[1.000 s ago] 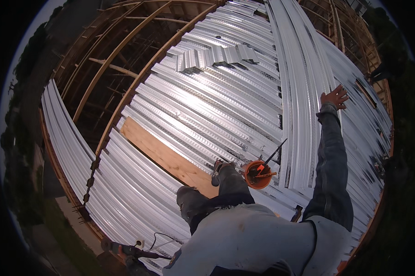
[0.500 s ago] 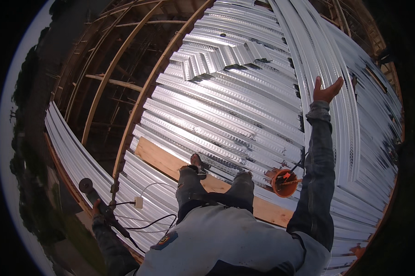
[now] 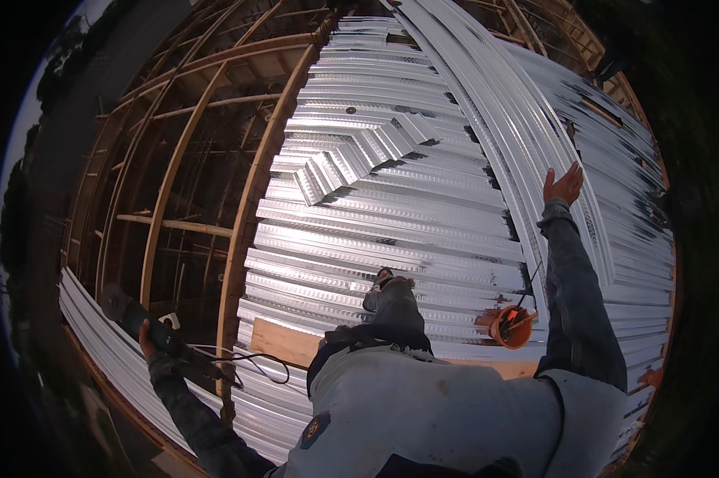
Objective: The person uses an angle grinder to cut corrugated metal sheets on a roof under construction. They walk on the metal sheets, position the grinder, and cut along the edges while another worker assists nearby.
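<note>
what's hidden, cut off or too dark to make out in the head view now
All in the head view:
Some fingers of the left hand: hidden by the grinder.
Bottom of the orange bucket: hidden by its contents.
Middle of the wooden board: hidden by the person's body.
Far ends of the long metal sheets: cut off by the upper edge.

The ribbed metal floor (image 3: 336,231) shines brightly in the centre. Wooden beams (image 3: 257,183) cross the upper left, and dark trees (image 3: 15,187) stand along the left edge.

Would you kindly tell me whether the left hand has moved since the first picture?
Yes: against the long beam, the left hand, holding the grinder, has moved forward and left.
</note>
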`<state>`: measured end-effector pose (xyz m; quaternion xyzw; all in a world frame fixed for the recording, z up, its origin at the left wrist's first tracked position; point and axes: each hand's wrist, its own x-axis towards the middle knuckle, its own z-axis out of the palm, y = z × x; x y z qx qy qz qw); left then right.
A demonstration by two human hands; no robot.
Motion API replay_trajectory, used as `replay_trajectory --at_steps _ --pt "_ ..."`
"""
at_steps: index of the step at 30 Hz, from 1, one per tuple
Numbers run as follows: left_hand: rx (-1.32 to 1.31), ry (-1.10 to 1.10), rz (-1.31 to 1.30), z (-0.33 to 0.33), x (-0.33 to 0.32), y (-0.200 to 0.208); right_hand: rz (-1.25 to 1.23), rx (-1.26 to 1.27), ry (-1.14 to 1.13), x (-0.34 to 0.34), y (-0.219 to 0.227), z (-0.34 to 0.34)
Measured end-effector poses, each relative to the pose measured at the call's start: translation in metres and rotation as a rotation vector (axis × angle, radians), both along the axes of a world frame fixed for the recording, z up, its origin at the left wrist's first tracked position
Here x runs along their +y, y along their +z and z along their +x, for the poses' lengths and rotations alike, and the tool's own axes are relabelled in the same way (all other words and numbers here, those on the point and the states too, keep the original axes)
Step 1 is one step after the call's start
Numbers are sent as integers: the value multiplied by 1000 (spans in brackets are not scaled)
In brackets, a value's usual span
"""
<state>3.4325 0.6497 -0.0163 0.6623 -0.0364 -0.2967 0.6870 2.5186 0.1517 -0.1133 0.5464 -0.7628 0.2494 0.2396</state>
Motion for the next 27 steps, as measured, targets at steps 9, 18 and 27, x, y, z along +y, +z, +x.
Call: replay_trajectory --at_steps 9,18,27 --pt "70 -209 234 -6 -120 -56 504 -1762 625 -189 56 52" --pt "181 -283 649 38 -212 -188 902 28 -300 -280 50 223" --pt "203 -348 586 126 -318 -256 574 208 -306 -473 145 354"
